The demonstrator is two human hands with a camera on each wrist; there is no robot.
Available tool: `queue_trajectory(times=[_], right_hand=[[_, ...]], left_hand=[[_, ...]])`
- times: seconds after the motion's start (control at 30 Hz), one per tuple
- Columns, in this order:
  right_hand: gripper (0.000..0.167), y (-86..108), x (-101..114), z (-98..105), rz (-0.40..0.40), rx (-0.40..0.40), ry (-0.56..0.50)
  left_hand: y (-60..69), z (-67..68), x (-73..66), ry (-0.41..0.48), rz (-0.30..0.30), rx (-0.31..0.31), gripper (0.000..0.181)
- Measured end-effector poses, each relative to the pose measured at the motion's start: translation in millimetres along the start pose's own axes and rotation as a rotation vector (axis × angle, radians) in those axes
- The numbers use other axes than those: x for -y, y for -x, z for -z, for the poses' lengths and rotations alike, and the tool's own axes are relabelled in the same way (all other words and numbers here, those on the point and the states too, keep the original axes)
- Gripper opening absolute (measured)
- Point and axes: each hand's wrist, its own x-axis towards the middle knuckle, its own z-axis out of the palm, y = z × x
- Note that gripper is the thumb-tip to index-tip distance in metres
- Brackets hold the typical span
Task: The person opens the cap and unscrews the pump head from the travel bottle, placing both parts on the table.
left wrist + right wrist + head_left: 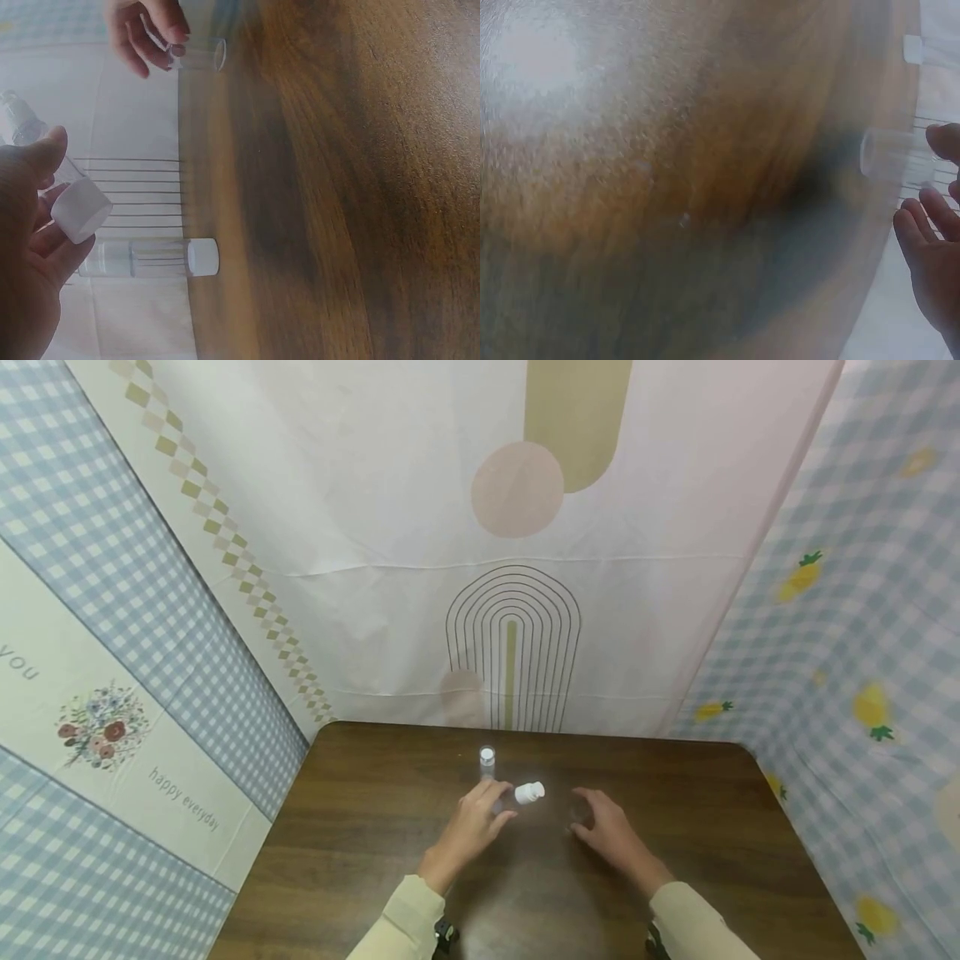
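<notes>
Holding with the left hand (468,822) a small clear bottle (528,792) between thumb and curled fingers, in tilted position, with white top turned toward the right hand (609,832) and white base lower; pinching with the right hand a clear cap (202,56), fingers only partly apart, away from the bottle; having also, just beyond the left hand, a second bottle (487,763) upright on the desk (360,827)

the left cloth (165,652) reads "you" (18,662) and "happy everyday" (183,798).
</notes>
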Motion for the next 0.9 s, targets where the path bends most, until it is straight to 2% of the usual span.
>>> queue_trajectory(times=[0.3, 0.4, 0.5, 0.73, 0.9], right_hand=[[0.056, 0.0, 11, 28, 0.112, -0.160, -0.030], [0.055, 0.9, 20, 36, 0.130, -0.181, -0.059], [0.055, 3.4, 32, 42, 0.131, -0.173, -0.130], [0.048, 9.1, 62, 48, 0.096, -0.068, -0.441], [0.043, 10.5, 76, 45, 0.072, -0.009, -0.525]], left_hand=[[-0.9, 1.0, 0.4, -0.033, -0.018, 0.017, 0.042], [-1.7, 2.3, -0.4, -0.066, -0.030, 0.024, 0.042], [-2.9, 4.2, -1.4, -0.102, -0.038, 0.038, 0.043], [-6.5, 5.1, -4.8, -0.170, -0.067, 0.066, 0.046], [-8.4, 3.6, -9.3, -0.222, -0.098, 0.060, 0.046]])
